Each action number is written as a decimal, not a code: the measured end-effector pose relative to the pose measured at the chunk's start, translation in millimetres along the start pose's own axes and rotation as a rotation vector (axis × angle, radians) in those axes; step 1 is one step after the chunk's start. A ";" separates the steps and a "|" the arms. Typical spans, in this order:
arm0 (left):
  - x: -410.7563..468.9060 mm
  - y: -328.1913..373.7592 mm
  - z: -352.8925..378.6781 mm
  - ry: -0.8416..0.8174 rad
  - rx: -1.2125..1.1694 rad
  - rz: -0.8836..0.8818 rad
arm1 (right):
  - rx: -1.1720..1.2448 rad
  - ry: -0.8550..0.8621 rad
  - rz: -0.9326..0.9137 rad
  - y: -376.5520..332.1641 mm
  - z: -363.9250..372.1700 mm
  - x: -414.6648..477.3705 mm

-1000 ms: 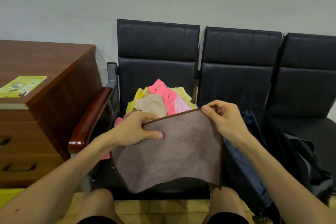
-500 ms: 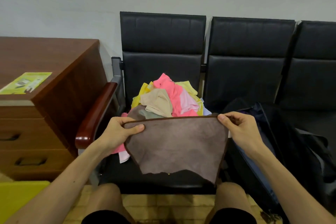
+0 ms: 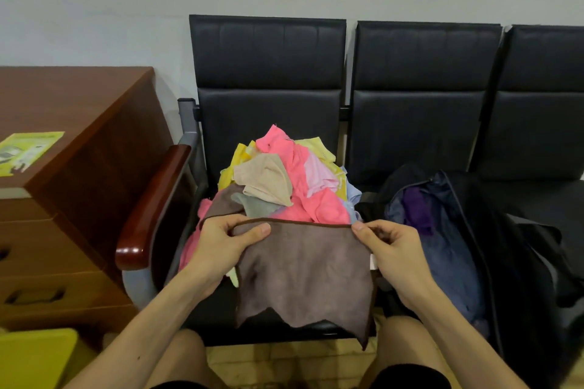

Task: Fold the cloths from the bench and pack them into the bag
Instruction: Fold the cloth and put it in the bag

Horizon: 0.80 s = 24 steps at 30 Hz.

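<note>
The person sat in front of the black bench (image 3: 268, 123) and held up one brown cloth (image 3: 303, 275). The left hand (image 3: 226, 245) pinched the top left corner of it, with the thumb lying along the dark top edge. The right hand (image 3: 390, 249) pinched the top right corner between thumb and fingers. Both hands were closed tight on the cloth, and they were held apart so the top edge was pulled out almost straight. The rest of the cloth hung down loose in front of the seat, and its bottom edge looked bumpy and uneven.

Behind the cloth, a pile of cloths (image 3: 284, 183) sat on the seat, pink, yellow, tan and grey, all messy and not folded. The open dark bag (image 3: 442, 230) stood on the next seat, just beside the right hand. Something purple lay inside it.

This looked like the start of folding the brown cloth. It was spread out but not yet folded. Next, the hands would probably need to bring the two top corners together so the cloth folds in half, then fold it smaller, and then put it into the bag. Many cloths were left to do.
</note>
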<state>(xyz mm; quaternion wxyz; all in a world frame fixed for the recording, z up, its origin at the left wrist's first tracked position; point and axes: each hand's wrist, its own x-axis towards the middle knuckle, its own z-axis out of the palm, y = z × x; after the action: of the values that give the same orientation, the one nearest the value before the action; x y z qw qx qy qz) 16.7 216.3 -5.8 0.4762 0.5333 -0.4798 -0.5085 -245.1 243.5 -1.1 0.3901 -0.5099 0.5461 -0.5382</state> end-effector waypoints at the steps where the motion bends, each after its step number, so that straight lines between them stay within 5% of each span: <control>1: -2.7 1.3 5.2 -0.039 -0.006 0.010 | 0.016 -0.008 -0.002 -0.6 4.8 -4.0; 16: -25.7 3.8 59.1 -0.195 0.034 0.089 | -0.118 -0.087 -0.060 -2.4 49.1 -28.7; 24: -23.3 0.4 52.3 -0.204 0.180 0.089 | 0.070 -0.376 0.193 -13.0 46.1 -31.5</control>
<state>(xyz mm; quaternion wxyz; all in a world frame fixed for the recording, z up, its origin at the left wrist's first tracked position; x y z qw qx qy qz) -36.1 238.5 -4.9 0.3974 0.4977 -0.5925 -0.4933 -192.9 266.7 2.6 0.5524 -0.5325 0.4911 -0.4125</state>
